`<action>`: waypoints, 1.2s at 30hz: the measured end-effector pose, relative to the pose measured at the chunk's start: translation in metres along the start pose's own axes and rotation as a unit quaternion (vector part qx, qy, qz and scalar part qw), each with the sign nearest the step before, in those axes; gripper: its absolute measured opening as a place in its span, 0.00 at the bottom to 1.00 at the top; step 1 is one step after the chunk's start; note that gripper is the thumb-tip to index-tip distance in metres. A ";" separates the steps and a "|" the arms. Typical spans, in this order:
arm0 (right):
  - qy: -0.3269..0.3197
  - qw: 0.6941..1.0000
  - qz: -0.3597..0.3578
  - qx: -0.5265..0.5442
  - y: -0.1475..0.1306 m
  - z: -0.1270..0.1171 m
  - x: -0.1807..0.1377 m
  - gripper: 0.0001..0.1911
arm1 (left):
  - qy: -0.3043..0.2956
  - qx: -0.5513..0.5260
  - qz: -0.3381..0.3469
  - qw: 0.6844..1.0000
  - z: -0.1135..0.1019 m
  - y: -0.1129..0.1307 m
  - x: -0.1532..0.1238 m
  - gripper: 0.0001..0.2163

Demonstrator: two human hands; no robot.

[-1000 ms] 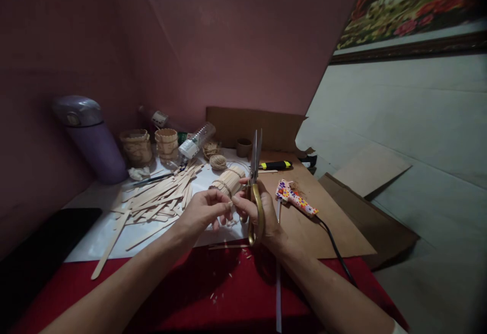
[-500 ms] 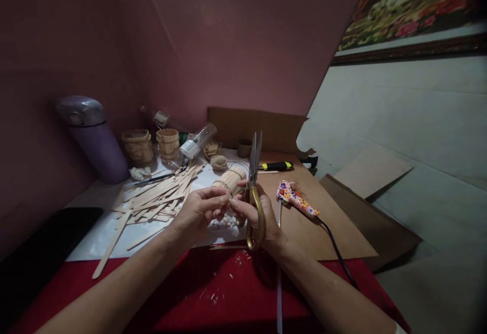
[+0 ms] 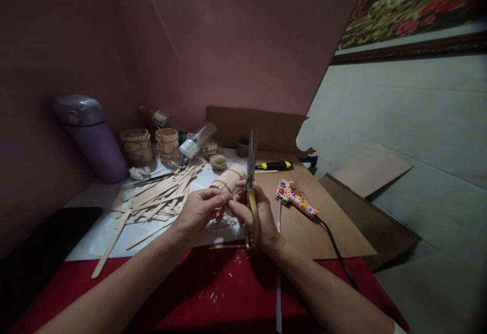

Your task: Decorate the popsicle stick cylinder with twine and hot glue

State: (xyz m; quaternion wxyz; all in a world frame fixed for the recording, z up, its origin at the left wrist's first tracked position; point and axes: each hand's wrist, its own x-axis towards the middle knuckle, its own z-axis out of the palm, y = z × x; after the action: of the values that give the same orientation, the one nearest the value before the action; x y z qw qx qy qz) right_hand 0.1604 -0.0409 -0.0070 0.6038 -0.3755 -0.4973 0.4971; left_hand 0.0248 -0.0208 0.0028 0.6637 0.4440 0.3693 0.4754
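Observation:
A pair of scissors (image 3: 251,197) with brass-coloured handles stands upright in my right hand (image 3: 262,217), blades pointing up and slightly parted. The thumb and fingertips of that hand also meet those of my left hand (image 3: 203,210) in a pinch. What lies between the fingertips is too small to make out. Just beyond them rests a bundle of pale wooden sticks (image 3: 230,178), tied round with twine. A ball of twine (image 3: 218,162) sits behind the bundle. Small white scraps (image 3: 229,218) lie under my hands.
Loose craft sticks (image 3: 160,197) spread over white paper at left. Two stick-covered cups (image 3: 167,142), a purple bottle (image 3: 93,141) and a clear plastic bottle (image 3: 198,140) stand or lie behind. A floral glue gun (image 3: 297,198) and a utility knife (image 3: 276,165) lie on cardboard at right.
The scissors have turned a little, so their blades look narrower, and shifted slightly left with my right hand. The fingertips of both hands stay together.

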 end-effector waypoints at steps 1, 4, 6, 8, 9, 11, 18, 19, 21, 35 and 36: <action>-0.002 1.000 -0.006 -0.005 0.002 -0.001 0.000 0.19 | 0.005 0.002 -0.003 1.000 0.000 0.000 0.000 0.12; 0.009 0.999 -0.035 -0.012 0.010 -0.003 0.003 0.17 | 0.011 0.008 -0.019 1.000 -0.002 -0.001 0.001 0.13; 0.029 0.998 -0.049 -0.016 0.013 -0.005 0.005 0.18 | 0.001 0.026 -0.032 0.999 -0.003 -0.002 0.000 0.13; 0.047 0.997 -0.055 -0.016 0.015 -0.006 0.006 0.18 | -0.014 0.053 -0.041 0.998 -0.003 -0.003 -0.001 0.14; 0.049 0.997 -0.055 -0.012 0.014 -0.006 0.007 0.19 | -0.024 0.066 -0.041 0.997 -0.003 -0.004 -0.001 0.14; 0.037 0.998 -0.051 0.006 0.013 -0.005 0.007 0.19 | -0.054 0.081 -0.035 0.995 -0.003 -0.006 -0.002 0.14; 0.011 0.999 -0.044 0.010 0.012 -0.005 0.008 0.20 | -0.106 0.079 -0.011 0.991 -0.003 -0.011 -0.001 0.15; 0.005 0.999 -0.043 0.010 0.013 -0.005 0.009 0.20 | -0.106 0.080 -0.007 0.991 -0.003 -0.012 -0.001 0.15; 0.004 0.999 -0.044 0.009 0.014 -0.005 0.010 0.21 | -0.104 0.082 -0.004 0.991 -0.003 -0.013 0.001 0.14; -0.013 0.997 0.007 0.077 0.008 -0.008 0.008 0.21 | -0.065 -0.058 -0.115 0.990 -0.002 -0.006 -0.001 0.06; -0.014 0.997 0.008 0.075 0.009 -0.008 0.009 0.21 | -0.066 -0.058 -0.117 0.989 -0.003 -0.006 -0.001 0.05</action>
State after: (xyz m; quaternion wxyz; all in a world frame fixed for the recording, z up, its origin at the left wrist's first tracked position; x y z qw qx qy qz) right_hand 0.1660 -0.0301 -0.0154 0.6194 -0.3264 -0.4640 0.5427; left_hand 0.0242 -0.0217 -0.0038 0.7622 0.3891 0.3459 0.3847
